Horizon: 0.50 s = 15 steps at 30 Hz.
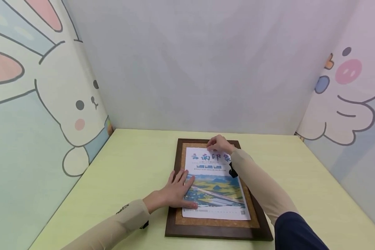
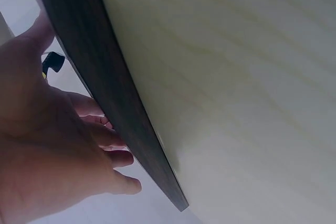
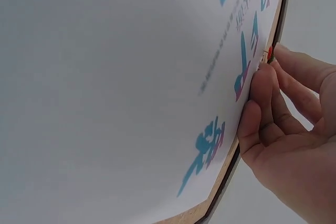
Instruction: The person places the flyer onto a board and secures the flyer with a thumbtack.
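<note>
A printed paper poster, with large blue-purple characters above a landscape, lies on a cork board in a dark brown wooden frame. My left hand rests spread on the poster's left edge, its fingers straight. In the left wrist view the fingers reach over the frame's dark side. At the poster's top edge is my right hand. Between its thumb and index finger it pinches a small push pin with a red head, seen in the right wrist view. The pin's tip is too small to tell whether it touches the paper.
The board lies on a pale yellow-green table. A plain light curtain stands behind it. Cartoon-printed panels rise at the left and right sides. A small black device sits at the right wrist.
</note>
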Motion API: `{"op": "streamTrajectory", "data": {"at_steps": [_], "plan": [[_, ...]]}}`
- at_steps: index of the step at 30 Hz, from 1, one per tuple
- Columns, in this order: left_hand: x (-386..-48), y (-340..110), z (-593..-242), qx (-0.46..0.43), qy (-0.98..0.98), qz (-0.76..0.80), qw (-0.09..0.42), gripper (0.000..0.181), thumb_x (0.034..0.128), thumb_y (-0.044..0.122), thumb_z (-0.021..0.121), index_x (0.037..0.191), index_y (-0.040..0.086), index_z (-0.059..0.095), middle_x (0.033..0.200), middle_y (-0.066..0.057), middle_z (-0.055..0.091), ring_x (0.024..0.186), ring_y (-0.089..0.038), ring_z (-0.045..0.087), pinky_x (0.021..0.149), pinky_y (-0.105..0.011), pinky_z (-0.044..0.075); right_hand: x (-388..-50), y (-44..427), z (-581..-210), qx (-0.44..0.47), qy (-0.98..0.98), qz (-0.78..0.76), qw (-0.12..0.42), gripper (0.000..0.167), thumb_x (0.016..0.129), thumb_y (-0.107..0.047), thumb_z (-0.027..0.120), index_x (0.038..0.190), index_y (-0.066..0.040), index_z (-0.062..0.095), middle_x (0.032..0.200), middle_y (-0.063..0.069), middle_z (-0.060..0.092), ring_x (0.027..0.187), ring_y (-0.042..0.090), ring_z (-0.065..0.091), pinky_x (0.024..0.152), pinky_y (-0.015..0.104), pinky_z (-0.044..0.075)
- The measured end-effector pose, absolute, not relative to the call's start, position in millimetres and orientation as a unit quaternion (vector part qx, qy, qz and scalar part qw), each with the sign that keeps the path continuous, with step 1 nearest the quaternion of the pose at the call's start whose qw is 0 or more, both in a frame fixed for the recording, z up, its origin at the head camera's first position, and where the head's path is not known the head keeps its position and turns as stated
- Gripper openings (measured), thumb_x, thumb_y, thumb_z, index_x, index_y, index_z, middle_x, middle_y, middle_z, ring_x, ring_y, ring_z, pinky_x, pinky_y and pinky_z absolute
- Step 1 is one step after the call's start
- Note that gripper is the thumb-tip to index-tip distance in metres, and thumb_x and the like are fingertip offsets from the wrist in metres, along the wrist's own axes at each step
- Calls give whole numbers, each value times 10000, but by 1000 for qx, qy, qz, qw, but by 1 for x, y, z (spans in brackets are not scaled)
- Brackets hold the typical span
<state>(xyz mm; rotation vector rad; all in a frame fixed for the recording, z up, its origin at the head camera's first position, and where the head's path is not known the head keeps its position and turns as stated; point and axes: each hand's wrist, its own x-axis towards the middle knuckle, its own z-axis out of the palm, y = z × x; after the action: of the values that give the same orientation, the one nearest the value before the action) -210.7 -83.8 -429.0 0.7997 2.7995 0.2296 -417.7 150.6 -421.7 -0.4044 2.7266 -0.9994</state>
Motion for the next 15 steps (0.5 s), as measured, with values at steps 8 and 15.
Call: {"op": "streamTrajectory", "data": {"at_steps": [8,15], "plan": [[-209,-84,-430,269,954,76,109,1017,788,720,589,1542,134,238,1617,-187,128,1507,-371,64,1169,-622,27,-418,150,-428,-142,930,-331,72,125,914,-182,669,924,-87,749,866,84,686,721,169,572,638,239,437],[-209,-84,-430,270,954,75,111,1008,798,711,589,1544,135,231,1618,-187,121,1507,-369,66,1168,-624,35,-421,149,-431,-141,933,-324,65,119,910,-193,675,891,-99,747,849,86,691,726,186,601,644,257,448]]}}
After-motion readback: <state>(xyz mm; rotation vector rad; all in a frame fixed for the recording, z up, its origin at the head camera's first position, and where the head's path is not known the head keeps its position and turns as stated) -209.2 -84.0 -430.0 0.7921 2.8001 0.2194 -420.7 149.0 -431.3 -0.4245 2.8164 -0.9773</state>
